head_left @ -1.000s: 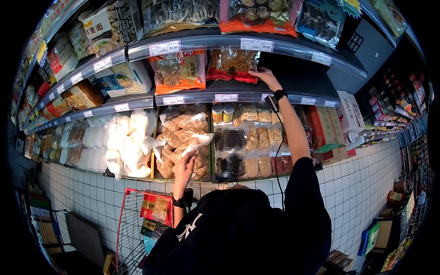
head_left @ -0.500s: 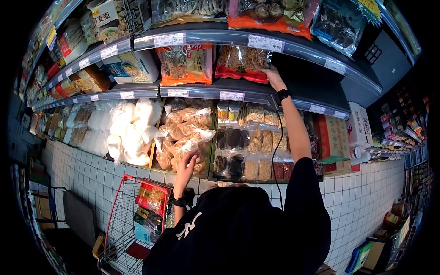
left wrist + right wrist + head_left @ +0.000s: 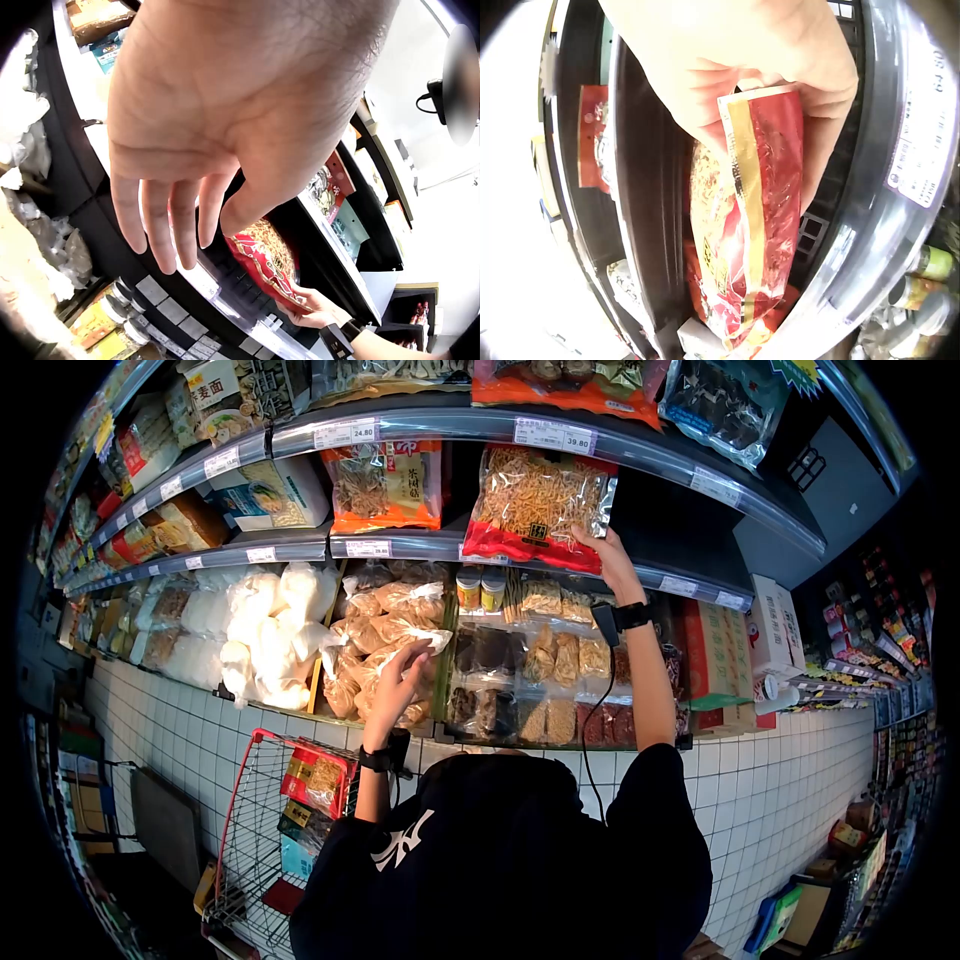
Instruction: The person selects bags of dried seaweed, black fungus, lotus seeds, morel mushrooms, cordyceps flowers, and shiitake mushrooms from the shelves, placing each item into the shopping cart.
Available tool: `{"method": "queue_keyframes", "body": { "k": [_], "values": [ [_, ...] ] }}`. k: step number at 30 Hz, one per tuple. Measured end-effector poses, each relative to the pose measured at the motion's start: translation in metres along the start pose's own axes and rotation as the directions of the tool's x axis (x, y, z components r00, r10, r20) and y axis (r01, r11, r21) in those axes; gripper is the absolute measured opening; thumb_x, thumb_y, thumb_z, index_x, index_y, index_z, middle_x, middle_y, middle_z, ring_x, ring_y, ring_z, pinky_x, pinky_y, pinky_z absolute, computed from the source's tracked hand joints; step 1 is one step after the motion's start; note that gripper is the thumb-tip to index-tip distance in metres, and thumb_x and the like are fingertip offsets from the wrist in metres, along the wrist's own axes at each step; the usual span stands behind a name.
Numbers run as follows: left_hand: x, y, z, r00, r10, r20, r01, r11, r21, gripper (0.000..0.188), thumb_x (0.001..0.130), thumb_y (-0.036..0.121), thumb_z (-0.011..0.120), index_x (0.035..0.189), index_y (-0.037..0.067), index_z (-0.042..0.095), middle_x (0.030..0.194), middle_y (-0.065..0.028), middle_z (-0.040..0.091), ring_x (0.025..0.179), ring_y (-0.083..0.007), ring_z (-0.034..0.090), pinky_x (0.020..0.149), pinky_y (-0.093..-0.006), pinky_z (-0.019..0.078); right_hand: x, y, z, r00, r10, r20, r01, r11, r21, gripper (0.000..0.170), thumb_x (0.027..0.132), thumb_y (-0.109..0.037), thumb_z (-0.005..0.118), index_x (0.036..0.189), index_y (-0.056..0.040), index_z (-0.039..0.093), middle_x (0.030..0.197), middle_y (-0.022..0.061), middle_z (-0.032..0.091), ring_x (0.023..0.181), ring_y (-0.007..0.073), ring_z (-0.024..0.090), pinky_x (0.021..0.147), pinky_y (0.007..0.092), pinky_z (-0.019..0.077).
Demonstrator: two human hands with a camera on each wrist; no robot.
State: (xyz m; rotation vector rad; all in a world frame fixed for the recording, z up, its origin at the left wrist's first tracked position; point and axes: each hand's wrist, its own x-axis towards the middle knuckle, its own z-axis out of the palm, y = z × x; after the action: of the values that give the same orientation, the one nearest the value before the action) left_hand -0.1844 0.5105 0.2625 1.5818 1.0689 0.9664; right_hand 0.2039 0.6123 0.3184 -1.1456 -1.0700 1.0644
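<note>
My right hand [image 3: 614, 564] grips the right edge of a red and clear bag of dried golden shreds [image 3: 540, 500] at the front of the middle shelf. In the right wrist view the thumb and fingers of this hand [image 3: 780, 45] pinch the end of the bag [image 3: 772, 172], its gold-striped side facing the camera. Relaxed and holding nothing, my left hand [image 3: 398, 685] hovers over tied plastic bags of brown goods [image 3: 350, 640]. The left wrist view shows that hand [image 3: 225, 112] palm-on, its fingers hanging loosely.
An orange bag of dried mushrooms [image 3: 385, 490] stands left of the red bag. Below the shelf edge [image 3: 390, 547] are white bundles [image 3: 280, 610] and packs of dried goods [image 3: 570, 660]. A red-rimmed shopping cart [image 3: 300, 742] with several packages stands at lower left; a cable hangs from my right wrist.
My right hand has drawn the red bag forward from the shelf toward me, so more of its front shows. The left hand stays loosely over the brown bags; the head view has shifted slightly.
</note>
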Motion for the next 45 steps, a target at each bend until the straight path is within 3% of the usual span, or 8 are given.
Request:
{"method": "queue_keyframes", "body": {
  "k": [9, 15, 19, 22, 28, 34, 39, 45],
  "values": [
    [0.036, 0.033, 0.024, 0.988, 0.147, -0.049, -0.147, 0.989, 0.002, 0.041, 0.090, 0.022, 0.061, 0.123, -0.001, 0.054, 0.115, -0.0133, 0.061, 0.108, -0.0182, 0.056, 0.093, -0.0306, 0.0424, -0.070, 0.038, -0.002, 0.993, 0.116, -0.018, -0.117, 0.992, -0.048, 0.062, 0.077, -0.025, 0.077, 0.123, 0.0041, 0.047, 0.116, 0.0120, 0.059, 0.106, 0.0182, 0.055, 0.097, 0.0301, 0.0380],
    [0.045, 0.027, 0.042, 0.977, 0.213, -0.012, -0.213, 0.977, 0.021, 0.063, 0.084, 0.025, 0.070, 0.134, -0.001, 0.040, 0.123, -0.0153, 0.055, 0.112, -0.0206, 0.053, 0.095, -0.0324, 0.0403, -0.128, 0.037, 0.013, 0.989, 0.135, 0.057, -0.135, 0.991, 0.004, 0.045, 0.082, -0.019, 0.073, 0.118, 0.0000, 0.053, 0.110, 0.0083, 0.062, 0.098, 0.0149, 0.059, 0.089, 0.0300, 0.0448],
    [0.036, 0.039, 0.045, 0.989, 0.144, -0.036, -0.148, 0.981, -0.128, 0.057, 0.081, 0.019, 0.073, 0.125, -0.004, 0.045, 0.115, -0.0130, 0.058, 0.106, -0.0182, 0.055, 0.091, -0.0298, 0.0428, -0.152, 0.030, 0.023, 0.989, 0.128, 0.068, -0.131, 0.991, 0.040, 0.043, 0.082, -0.017, 0.072, 0.116, 0.0004, 0.054, 0.108, 0.0076, 0.062, 0.095, 0.0143, 0.059, 0.087, 0.0287, 0.0453],
    [0.027, 0.048, 0.041, 0.998, 0.041, 0.047, -0.027, 0.961, -0.275, 0.041, 0.082, 0.012, 0.071, 0.114, -0.004, 0.051, 0.104, -0.0086, 0.062, 0.094, -0.0127, 0.057, 0.083, -0.0257, 0.0463, -0.160, 0.034, 0.025, 0.991, 0.125, 0.051, -0.126, 0.992, 0.012, 0.043, 0.081, -0.017, 0.073, 0.115, 0.0021, 0.054, 0.106, 0.0080, 0.062, 0.094, 0.0141, 0.058, 0.086, 0.0287, 0.0454],
    [0.012, 0.061, 0.042, 1.000, -0.012, 0.001, 0.011, 0.925, -0.379, 0.038, 0.082, 0.011, 0.071, 0.113, -0.003, 0.052, 0.102, -0.0070, 0.062, 0.090, -0.0101, 0.057, 0.080, -0.0241, 0.0468, -0.170, 0.028, 0.038, 0.996, 0.049, 0.071, -0.046, 0.998, -0.045, 0.042, 0.082, -0.018, 0.072, 0.115, 0.0017, 0.054, 0.105, 0.0074, 0.062, 0.092, 0.0128, 0.058, 0.083, 0.0288, 0.0455],
    [0.007, 0.048, 0.038, 0.999, -0.023, -0.045, 0.010, 0.965, -0.263, 0.034, 0.085, 0.012, 0.068, 0.111, -0.004, 0.054, 0.097, -0.0057, 0.064, 0.083, -0.0077, 0.057, 0.076, -0.0225, 0.0462, -0.180, 0.027, 0.050, 0.994, 0.091, 0.064, -0.083, 0.990, -0.117, 0.043, 0.083, -0.017, 0.071, 0.118, 0.0011, 0.053, 0.105, 0.0060, 0.062, 0.092, 0.0118, 0.057, 0.083, 0.0267, 0.0451],
    [-0.003, 0.051, 0.036, 0.998, -0.034, -0.053, 0.021, 0.973, -0.229, 0.031, 0.086, 0.013, 0.067, 0.109, -0.005, 0.056, 0.093, -0.0049, 0.065, 0.081, -0.0073, 0.056, 0.075, -0.0229, 0.0462, -0.187, 0.027, 0.062, 0.997, -0.056, 0.050, 0.057, 0.998, -0.015, 0.050, 0.083, -0.011, 0.070, 0.125, 0.0006, 0.045, 0.111, 0.0068, 0.061, 0.097, 0.0124, 0.058, 0.086, 0.0273, 0.0457],
    [-0.014, 0.051, 0.035, 0.995, -0.065, -0.070, 0.051, 0.982, -0.179, 0.030, 0.085, 0.015, 0.068, 0.106, -0.004, 0.057, 0.088, -0.0027, 0.064, 0.077, -0.0057, 0.054, 0.071, -0.0216, 0.0447, -0.197, 0.017, 0.068, 0.998, -0.021, 0.068, 0.027, 0.995, -0.099, 0.059, 0.079, -0.012, 0.074, 0.127, 0.0010, 0.042, 0.113, 0.0086, 0.060, 0.099, 0.0146, 0.058, 0.087, 0.0289, 0.0460]
  ]
}}
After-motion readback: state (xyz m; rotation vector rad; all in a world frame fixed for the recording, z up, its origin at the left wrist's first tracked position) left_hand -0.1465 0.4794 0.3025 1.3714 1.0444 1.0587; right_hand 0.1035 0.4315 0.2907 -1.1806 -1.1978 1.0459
